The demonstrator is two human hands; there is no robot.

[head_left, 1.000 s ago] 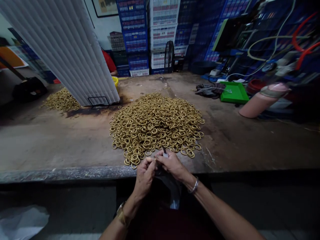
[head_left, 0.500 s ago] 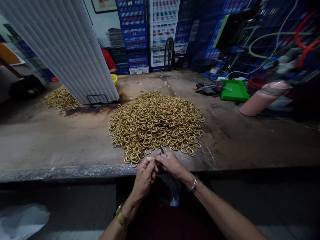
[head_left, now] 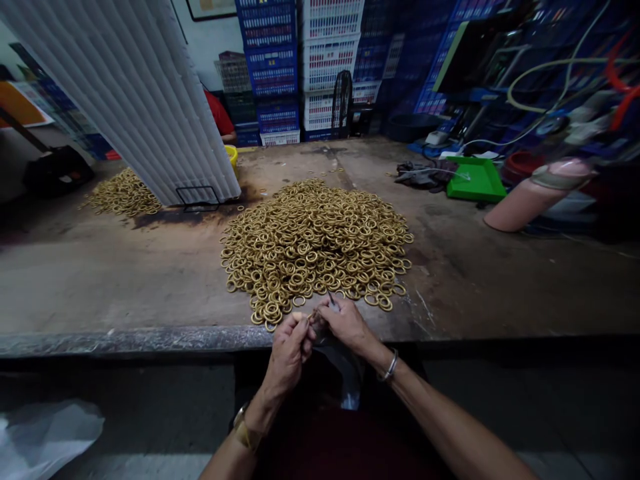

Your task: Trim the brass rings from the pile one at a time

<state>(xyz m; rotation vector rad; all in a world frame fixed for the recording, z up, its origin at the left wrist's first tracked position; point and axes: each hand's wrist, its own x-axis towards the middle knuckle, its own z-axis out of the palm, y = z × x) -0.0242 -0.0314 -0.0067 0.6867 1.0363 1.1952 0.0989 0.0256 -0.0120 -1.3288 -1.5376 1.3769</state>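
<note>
A wide heap of brass-coloured rings (head_left: 315,240) lies on the wooden table (head_left: 465,287), close to its front edge. My left hand (head_left: 291,347) is closed in a pinch on a ring, mostly hidden by the fingers, just in front of the heap. Beside it my right hand (head_left: 345,327) is closed round a small tool (head_left: 334,304) with a thin dark tip that points up toward the heap. The fingertips of both hands nearly meet at the ring. Under the hands, a pale plastic bag (head_left: 350,383) hangs below the table edge.
Behind the heap on the left stands a tall ribbed white panel (head_left: 150,100), with a smaller ring pile (head_left: 123,193) beside it. At the right are a green tray (head_left: 476,180) and a pink bottle (head_left: 537,197). A person's red sleeve (head_left: 219,115) shows behind the panel.
The view has shifted slightly, so the table items appear a little further right. My right hand has tilted a bit, and the fingertips of the two hands are slightly further apart.
</note>
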